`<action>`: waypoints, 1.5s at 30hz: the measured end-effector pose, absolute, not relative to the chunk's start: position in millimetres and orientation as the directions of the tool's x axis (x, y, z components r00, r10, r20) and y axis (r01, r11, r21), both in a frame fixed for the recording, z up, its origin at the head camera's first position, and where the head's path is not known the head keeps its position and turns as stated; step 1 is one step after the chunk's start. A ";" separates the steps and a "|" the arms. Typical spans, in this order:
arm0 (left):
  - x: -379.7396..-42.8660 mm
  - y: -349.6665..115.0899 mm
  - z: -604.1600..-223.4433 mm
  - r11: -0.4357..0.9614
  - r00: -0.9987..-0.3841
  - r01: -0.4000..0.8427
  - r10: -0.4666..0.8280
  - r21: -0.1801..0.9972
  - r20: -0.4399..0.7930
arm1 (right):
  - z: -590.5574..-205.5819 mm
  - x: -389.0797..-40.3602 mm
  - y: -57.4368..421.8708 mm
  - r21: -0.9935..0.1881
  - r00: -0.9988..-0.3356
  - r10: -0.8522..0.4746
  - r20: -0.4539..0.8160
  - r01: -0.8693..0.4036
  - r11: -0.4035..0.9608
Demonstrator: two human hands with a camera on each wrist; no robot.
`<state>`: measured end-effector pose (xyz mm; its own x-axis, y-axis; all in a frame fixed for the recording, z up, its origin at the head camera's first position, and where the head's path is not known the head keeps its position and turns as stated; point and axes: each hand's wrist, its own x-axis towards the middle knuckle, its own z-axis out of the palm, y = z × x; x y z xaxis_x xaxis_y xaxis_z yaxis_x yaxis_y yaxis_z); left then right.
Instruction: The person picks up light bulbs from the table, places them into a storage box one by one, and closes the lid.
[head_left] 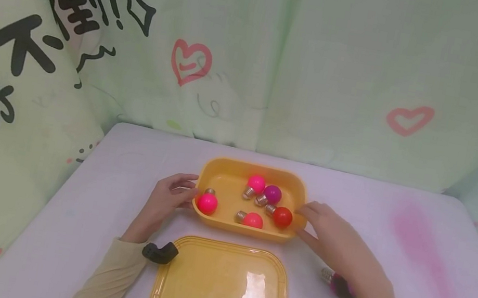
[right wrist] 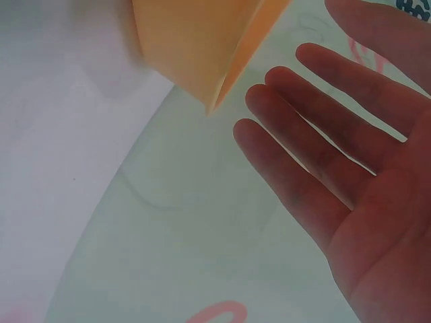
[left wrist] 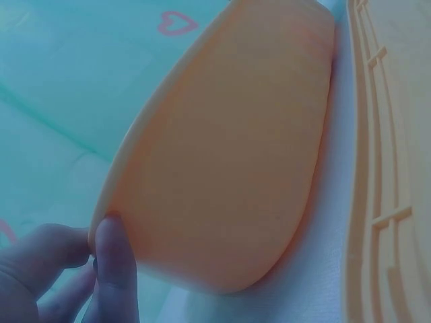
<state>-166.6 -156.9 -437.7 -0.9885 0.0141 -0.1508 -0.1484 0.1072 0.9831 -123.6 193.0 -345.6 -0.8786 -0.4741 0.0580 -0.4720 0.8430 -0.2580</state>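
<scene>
A yellow plastic container (head_left: 231,182) with rounded corners lies beyond the middle of the table in the head view. Several toy-like light bulbs are inside it: pink ones (head_left: 208,203), a purple one (head_left: 272,194) and a red one (head_left: 282,217). At its left end my left hand (head_left: 166,201) pinches the rim; the left wrist view shows the thumb (left wrist: 116,259) against the outer wall. My right hand (head_left: 331,235) is at the right end, fingertips close to the rim. In the right wrist view its fingers (right wrist: 296,182) are straight and spread beside the container.
A flat yellow lid (head_left: 219,293) with a raised border lies in front of the container, near the left wrist's black strap (head_left: 160,252). Another bulb (head_left: 328,275) lies on the table, partly hidden by the right wrist. A pale printed curtain (head_left: 326,79) stands behind the table.
</scene>
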 end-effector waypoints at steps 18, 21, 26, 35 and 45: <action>-166.3 -157.5 -436.2 0.088 -0.988 -0.149 0.024 0.985 -0.152 | -353.5 -101.4 222.0 -0.205 -0.912 -0.405 -0.061 -0.386 0.899; -165.5 -157.2 -434.7 0.080 -0.989 -0.144 0.024 0.986 -0.146 | -355.8 -98.1 228.3 -0.223 -0.907 -0.415 -0.072 -0.391 0.893; -165.0 -156.5 -433.7 0.085 -0.989 -0.143 0.022 0.986 -0.145 | -361.0 -95.0 236.9 -0.278 -0.912 -0.378 -0.157 -0.327 0.903; -165.3 -156.3 -436.5 0.093 -0.988 -0.152 0.016 0.984 -0.154 | -371.4 -89.9 248.9 -0.336 -0.907 -0.350 -0.233 -0.262 0.905; -164.0 -155.4 -433.0 0.080 -0.988 -0.147 0.028 0.986 -0.150 | -381.9 -89.9 253.5 -0.337 -0.890 -0.302 -0.342 -0.184 0.923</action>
<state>-164.0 -155.4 -433.0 -0.9883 0.0278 -0.1499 -0.1473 0.0801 0.9858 -89.9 253.5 -381.9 -0.8897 -0.3023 -0.3420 -0.1840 0.9232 -0.3373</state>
